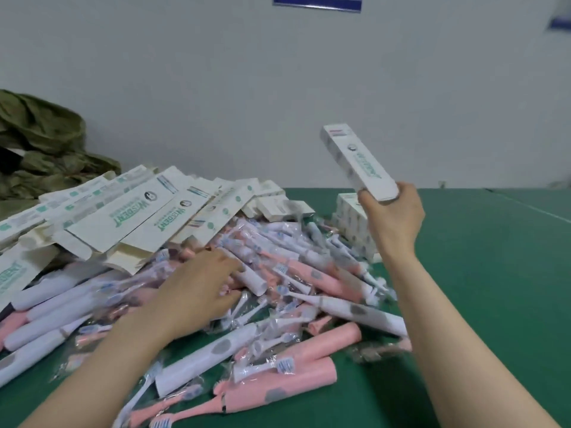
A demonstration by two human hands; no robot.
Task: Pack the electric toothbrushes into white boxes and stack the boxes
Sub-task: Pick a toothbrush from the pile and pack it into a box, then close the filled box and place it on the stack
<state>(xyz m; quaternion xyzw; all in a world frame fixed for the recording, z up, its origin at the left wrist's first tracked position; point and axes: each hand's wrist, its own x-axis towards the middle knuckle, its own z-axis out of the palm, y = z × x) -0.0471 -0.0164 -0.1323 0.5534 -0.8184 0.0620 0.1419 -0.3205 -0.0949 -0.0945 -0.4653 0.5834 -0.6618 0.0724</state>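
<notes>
Toothbrushes point(327, 290), pink and white, many in clear wrap, lie heaped over the lower left and centre of the frame on the green table point(482, 273). Your left hand point(200, 288) lies palm down on the middle of the heap, fingers bent into the brushes and thumb near a white handle point(251, 278). Blur and clutter hide the fingertips, so you cannot tell whether it grips anything. Your right hand point(392, 217) is raised at right of centre, above the table. Its fingers and thumb clamp the lower end of a closed white box point(358, 162), which tilts so its far end points to the upper left, against the wall point(216, 88). Green "WISDENT" print shows on the box face. Just behind and below that hand, a stack of white boxes point(350, 222) stands on the table at the right edge of the heap. Flat unfolded cartons point(123, 217) with the same print fan over the back left of the heap, overlapping each other. An olive cloth bundle point(40, 143) sits at the far left of the frame behind the cartons. A blue sign point(318, 1) is cut off at the top edge.
</notes>
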